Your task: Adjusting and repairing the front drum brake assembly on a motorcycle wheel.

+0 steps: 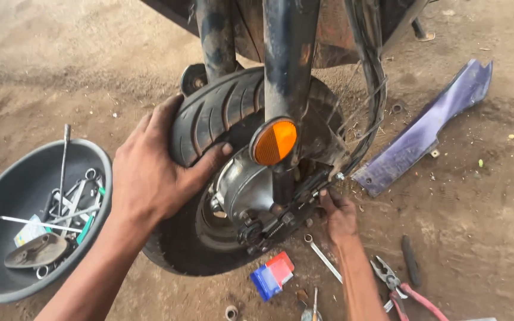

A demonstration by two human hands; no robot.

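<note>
A small black scooter wheel with a ribbed tyre (pixel 221 113) sits between two dark fork legs (pixel 287 71); an orange round reflector (pixel 275 141) is on the near leg. My left hand (pixel 156 166) grips the tyre from the left, thumb across the tread toward the metal hub (pixel 245 187). My right hand (pixel 337 214) reaches under the fork's lower end, fingers at the axle and brake linkage (pixel 281 220). Whether it pinches a part there I cannot tell.
A dark round basin (pixel 7 178) with several wrenches and tools stands at the left. A purple body panel (pixel 429 128) lies on the dirt at right. A spanner (pixel 322 255), red-handled pliers (pixel 400 288) and a red-white-blue small box (pixel 273 274) lie below the wheel.
</note>
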